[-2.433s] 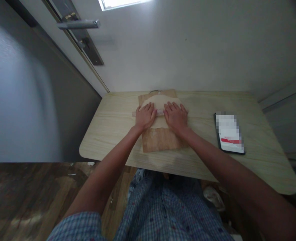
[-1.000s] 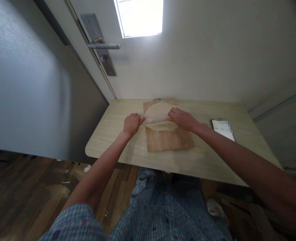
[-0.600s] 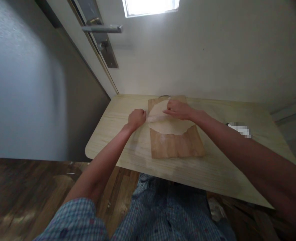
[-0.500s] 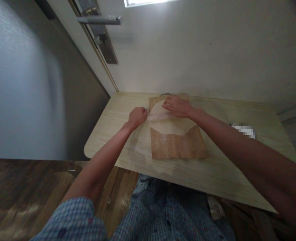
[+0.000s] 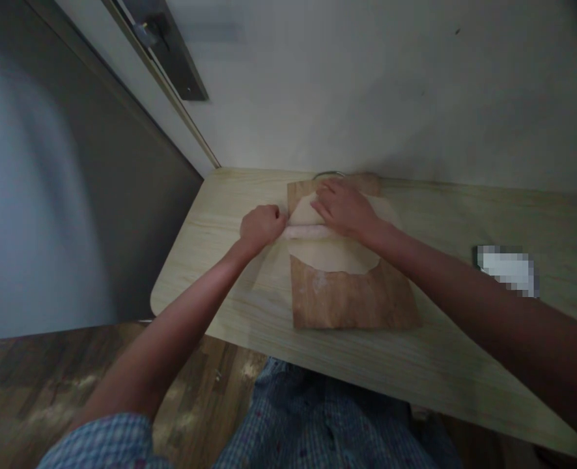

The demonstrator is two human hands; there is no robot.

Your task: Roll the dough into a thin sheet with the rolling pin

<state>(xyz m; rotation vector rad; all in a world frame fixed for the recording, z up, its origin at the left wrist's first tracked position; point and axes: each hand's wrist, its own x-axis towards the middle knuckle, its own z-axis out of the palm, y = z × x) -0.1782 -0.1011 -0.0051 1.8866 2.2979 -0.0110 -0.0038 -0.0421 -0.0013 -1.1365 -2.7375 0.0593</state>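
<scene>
A large thin sheet of dough (image 5: 335,257) lies on a brown wooden board (image 5: 351,306). Across the dough runs a pale, flour-dusted rolling pin (image 5: 308,232). My left hand (image 5: 263,225) is closed around the pin's left end, just beyond the board's left edge. My right hand (image 5: 344,207) lies over the dough, its heel above the pin and its fingers stretched out past it toward the far side. The pin's right end is hidden beneath this hand and forearm.
The board rests on a light wooden table (image 5: 239,306) pushed against a pale door (image 5: 318,98). A pixelated white object with a dark edge (image 5: 508,270) lies at the right. Behind the board, a thin curved rim (image 5: 328,174) shows. A grey panel (image 5: 98,195) stands at left.
The view has tilted down and come slightly closer. The rolling pin sits a little nearer to me across the dough, with both hands still at it.
</scene>
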